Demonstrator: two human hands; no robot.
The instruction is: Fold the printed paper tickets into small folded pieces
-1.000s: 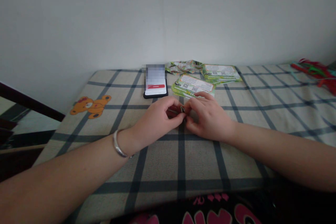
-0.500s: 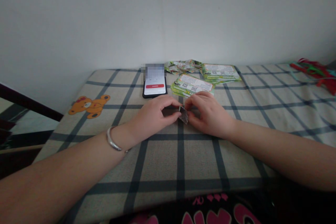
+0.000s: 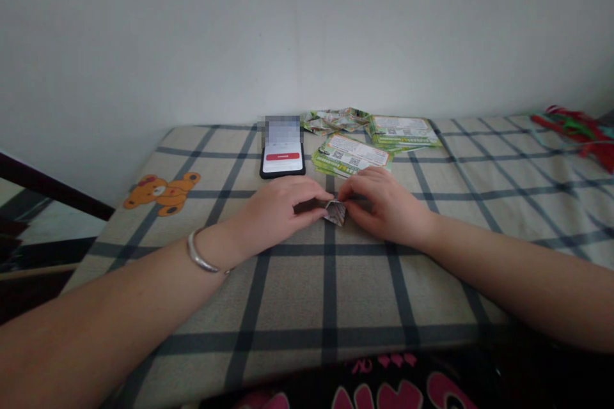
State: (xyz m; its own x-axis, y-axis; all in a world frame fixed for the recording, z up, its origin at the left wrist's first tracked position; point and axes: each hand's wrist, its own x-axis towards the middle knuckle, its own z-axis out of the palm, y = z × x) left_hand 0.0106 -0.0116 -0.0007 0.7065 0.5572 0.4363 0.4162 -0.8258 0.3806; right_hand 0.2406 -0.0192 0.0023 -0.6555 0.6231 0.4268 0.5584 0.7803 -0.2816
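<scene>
A small folded piece of paper (image 3: 336, 213), greyish with printed lines, is held between both hands above the checked tablecloth (image 3: 297, 294). My left hand (image 3: 283, 208) pinches its left side between thumb and fingers; a silver bangle (image 3: 199, 252) circles that wrist. On the paper's right side, my right hand (image 3: 386, 204) grips with thumb and fingertips. Just beyond the right hand lies a fanned stack of green and white printed cards (image 3: 352, 154). The fingers partly cover the paper, so its full shape is hidden.
A phone (image 3: 283, 165) with a lit screen lies behind my left hand. Several folded paper pieces (image 3: 336, 120) and a second card stack (image 3: 405, 131) are near the wall. An orange bear picture (image 3: 163, 193) is at left; red and green items (image 3: 582, 137) lie far right.
The folded paper has turned so that more of its striped face shows. My left hand has shifted slightly, and both hands still hold the paper.
</scene>
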